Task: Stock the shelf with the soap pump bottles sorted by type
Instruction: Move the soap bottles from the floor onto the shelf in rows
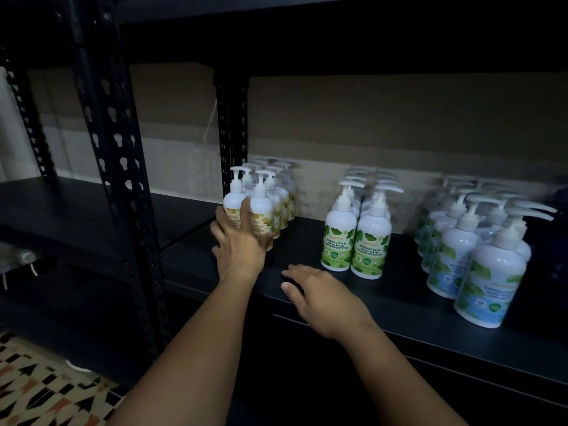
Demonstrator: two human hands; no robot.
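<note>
Your bottles stand upright on the shelf (307,241) in three groups, pump spouts pointing right

Your left hand (238,241), fingers spread, presses the front yellow bottles (261,216); your right hand (319,295) lies flat and loose on the shelf edge, holding nothing; green bottles (353,241) read "ANTIBACTERIAL HAND WASH MAXIMUM PROTECTION"; blue bottles (482,278) stand rightmost

Dim, shadowy wide-angle view, soft blur and bowed lines toward the edges.
</note>
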